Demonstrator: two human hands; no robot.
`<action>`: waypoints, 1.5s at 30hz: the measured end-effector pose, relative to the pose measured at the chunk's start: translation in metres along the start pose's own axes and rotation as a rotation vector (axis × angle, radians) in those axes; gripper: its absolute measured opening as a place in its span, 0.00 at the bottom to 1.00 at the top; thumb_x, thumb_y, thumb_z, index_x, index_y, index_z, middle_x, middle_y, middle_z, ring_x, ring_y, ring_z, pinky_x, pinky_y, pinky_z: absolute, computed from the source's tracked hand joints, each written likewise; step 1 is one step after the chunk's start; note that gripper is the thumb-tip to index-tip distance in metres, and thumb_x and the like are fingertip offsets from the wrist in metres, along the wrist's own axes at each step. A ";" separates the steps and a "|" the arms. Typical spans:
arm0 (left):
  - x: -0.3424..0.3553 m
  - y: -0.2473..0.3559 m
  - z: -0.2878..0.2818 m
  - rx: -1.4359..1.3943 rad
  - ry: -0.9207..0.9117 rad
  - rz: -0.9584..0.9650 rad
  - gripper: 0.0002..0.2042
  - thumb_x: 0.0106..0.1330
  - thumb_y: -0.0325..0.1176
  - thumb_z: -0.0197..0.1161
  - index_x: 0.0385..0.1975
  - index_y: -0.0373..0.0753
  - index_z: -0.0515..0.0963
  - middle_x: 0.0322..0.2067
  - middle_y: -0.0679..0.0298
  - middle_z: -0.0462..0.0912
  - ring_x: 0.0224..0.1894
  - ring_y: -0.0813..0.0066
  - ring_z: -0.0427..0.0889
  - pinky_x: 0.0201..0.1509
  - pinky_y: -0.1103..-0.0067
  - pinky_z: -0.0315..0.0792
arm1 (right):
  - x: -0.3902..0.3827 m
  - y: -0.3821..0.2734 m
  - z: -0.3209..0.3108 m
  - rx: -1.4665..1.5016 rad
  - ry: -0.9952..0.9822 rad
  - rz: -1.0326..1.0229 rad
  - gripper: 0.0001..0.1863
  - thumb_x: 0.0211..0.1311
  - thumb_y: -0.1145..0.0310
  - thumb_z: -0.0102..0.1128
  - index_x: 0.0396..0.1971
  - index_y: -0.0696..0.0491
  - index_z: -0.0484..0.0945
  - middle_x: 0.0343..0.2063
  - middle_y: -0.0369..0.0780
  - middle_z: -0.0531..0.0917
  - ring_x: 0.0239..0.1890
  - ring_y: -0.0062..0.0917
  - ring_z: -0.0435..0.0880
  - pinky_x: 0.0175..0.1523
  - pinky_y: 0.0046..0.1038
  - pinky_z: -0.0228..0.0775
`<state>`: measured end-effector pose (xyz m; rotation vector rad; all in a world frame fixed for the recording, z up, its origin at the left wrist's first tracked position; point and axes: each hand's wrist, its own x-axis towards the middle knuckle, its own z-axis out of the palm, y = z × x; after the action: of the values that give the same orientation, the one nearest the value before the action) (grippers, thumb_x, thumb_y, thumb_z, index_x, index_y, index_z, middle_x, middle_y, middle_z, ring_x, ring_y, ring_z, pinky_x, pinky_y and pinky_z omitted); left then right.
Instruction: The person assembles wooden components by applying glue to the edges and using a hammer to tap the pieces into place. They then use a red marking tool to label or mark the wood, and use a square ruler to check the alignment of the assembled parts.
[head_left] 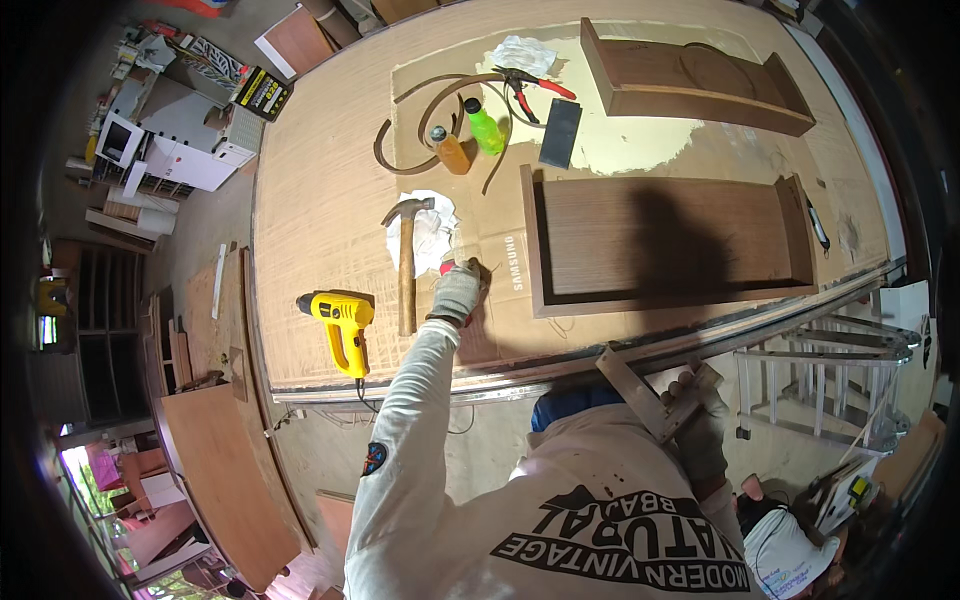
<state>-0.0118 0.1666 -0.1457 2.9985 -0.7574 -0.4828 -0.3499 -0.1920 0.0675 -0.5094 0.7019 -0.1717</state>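
Observation:
My left hand (457,291), in a pale work glove, is closed low over the cardboard-covered table. A small red object (446,268) pokes out at its fingers; most of it is hidden. Just left of it lies a claw hammer (406,265) with a wooden handle, its head on a crumpled white cloth (433,228). My right hand (702,425), also gloved, grips a V-shaped flat grey-brown piece (632,390) in front of my body, off the table's near edge. Ahead of it on the table lies a shallow brown wooden drawer-like box (600,235).
A yellow heat gun (342,325) lies at left. Farther back are an orange bottle (450,150), a green bottle (484,127), curled edging strips (383,150), red-handled pliers (522,92), a dark block (560,133) and another box (700,90). An aluminium ladder (820,370) stands at right.

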 end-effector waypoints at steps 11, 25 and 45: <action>0.017 -0.009 0.007 0.229 0.096 0.191 0.13 0.66 0.34 0.53 0.38 0.36 0.83 0.31 0.51 0.87 0.33 0.57 0.88 0.34 0.63 0.81 | -0.005 -0.001 -0.013 -0.044 0.092 -0.040 0.22 0.68 0.64 0.59 0.60 0.54 0.73 0.38 0.35 0.81 0.40 0.27 0.80 0.50 0.34 0.75; 0.018 -0.038 -0.066 -0.862 0.194 -0.307 0.11 0.71 0.39 0.64 0.37 0.36 0.85 0.27 0.54 0.86 0.25 0.60 0.84 0.31 0.69 0.78 | -0.006 -0.038 -0.036 -0.027 0.077 -0.047 0.27 0.68 0.63 0.62 0.65 0.53 0.69 0.38 0.34 0.81 0.41 0.25 0.80 0.51 0.33 0.74; -0.021 0.044 0.000 0.034 -0.001 -0.255 0.11 0.73 0.35 0.50 0.49 0.42 0.76 0.41 0.51 0.83 0.42 0.50 0.86 0.41 0.57 0.81 | 0.014 -0.053 -0.049 0.001 0.036 -0.030 0.32 0.67 0.60 0.63 0.67 0.54 0.66 0.39 0.35 0.81 0.42 0.26 0.80 0.51 0.33 0.74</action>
<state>-0.0493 0.1376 -0.1358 3.1418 -0.3861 -0.4807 -0.3707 -0.2612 0.0539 -0.5170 0.7294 -0.2103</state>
